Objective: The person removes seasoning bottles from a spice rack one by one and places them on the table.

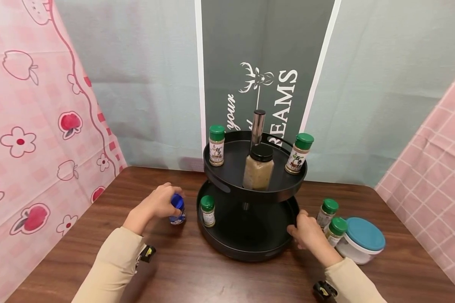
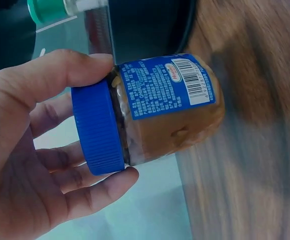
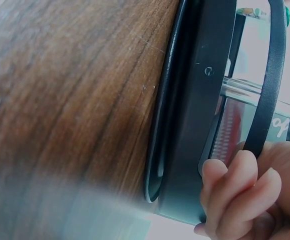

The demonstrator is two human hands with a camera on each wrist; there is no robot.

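My left hand (image 1: 162, 202) grips a peanut butter jar (image 2: 167, 112) by its ribbed blue lid, thumb on one side and fingers on the other. The jar has a blue barcode label over brown spread. In the head view it is just left of a black two-tier round rack (image 1: 246, 254). My right hand (image 1: 308, 230) holds the right rim of the rack's lower tier, its fingers (image 3: 242, 175) curled at the edge. A small green-capped spice bottle (image 1: 208, 212) stands on that tier's left side.
The upper tier carries a green-capped bottle (image 1: 217, 147) at left, another green-capped bottle (image 1: 299, 155) at right and a black-lidded jar (image 1: 258, 168) in front of the metal post (image 1: 257, 126). Right of the rack are two spice bottles (image 1: 336, 229) and a blue-lidded container (image 1: 364, 237).
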